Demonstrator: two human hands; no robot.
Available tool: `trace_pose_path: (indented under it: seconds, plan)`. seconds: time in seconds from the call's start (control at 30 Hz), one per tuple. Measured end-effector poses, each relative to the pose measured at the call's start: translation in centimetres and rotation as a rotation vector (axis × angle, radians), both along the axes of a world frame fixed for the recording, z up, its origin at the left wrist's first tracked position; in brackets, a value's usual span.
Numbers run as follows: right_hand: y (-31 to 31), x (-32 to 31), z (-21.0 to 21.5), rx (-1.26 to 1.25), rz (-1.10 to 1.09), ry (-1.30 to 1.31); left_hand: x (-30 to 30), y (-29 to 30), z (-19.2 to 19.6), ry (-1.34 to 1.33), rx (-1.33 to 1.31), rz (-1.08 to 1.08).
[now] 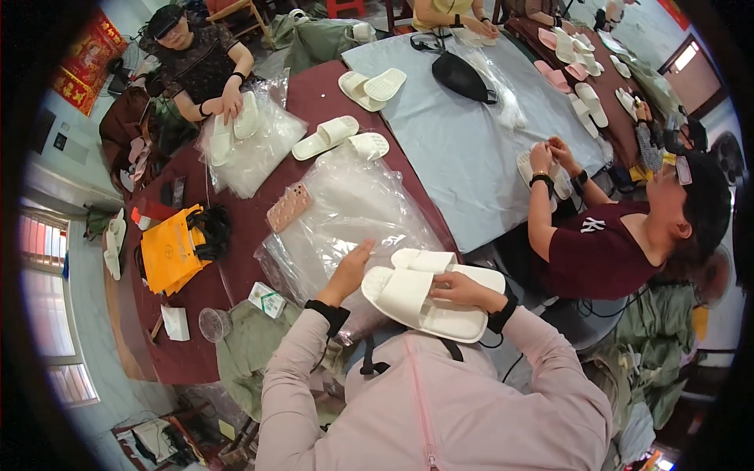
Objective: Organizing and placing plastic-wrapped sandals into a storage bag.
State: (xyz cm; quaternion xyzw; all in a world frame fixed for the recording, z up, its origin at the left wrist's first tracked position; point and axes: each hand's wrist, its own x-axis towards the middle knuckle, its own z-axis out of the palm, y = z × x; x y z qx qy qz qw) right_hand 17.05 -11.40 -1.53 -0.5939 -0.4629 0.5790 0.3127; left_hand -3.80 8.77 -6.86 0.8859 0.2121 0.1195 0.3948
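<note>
My right hand (463, 290) grips a white slide slipper (399, 298) by its strap, fingers tucked into the foot opening. Right behind it lies the other slipper (483, 276) of the pair, partly covered by the front one. Both are just above my lap, by the table's near edge. My left hand (353, 265) is to the left of the slippers, fingers stretched out, over a stack of clear plastic bags (330, 220). It holds nothing that I can see.
Past the bags are two pairs of white slippers (326, 140), (385, 84). A pink-cased phone (289, 207) rests on the stack. Leftward are an orange bag (169, 255), a small box (267, 300) and a clear cup (214, 323). Co-workers handle slippers at left and right.
</note>
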Motion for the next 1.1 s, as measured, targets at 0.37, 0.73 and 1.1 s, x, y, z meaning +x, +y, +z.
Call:
trace_pose_path:
  seconds: [0.37, 0.73, 1.1]
  plan:
    - [-0.6, 0.7, 0.7, 0.405, -0.157, -0.752, 5.0, -4.2, 2.1, 0.023, 0.293, 0.103]
    - [-0.6, -0.2, 0.9, 0.551, -0.212, -0.954, 8.2, -6.7, 4.9, 0.081, 0.476, 0.187]
    - [0.7, -0.5, -0.8, 0.641, -0.180, -0.986, 9.4, -8.3, 6.8, -0.016, 0.590, -0.067]
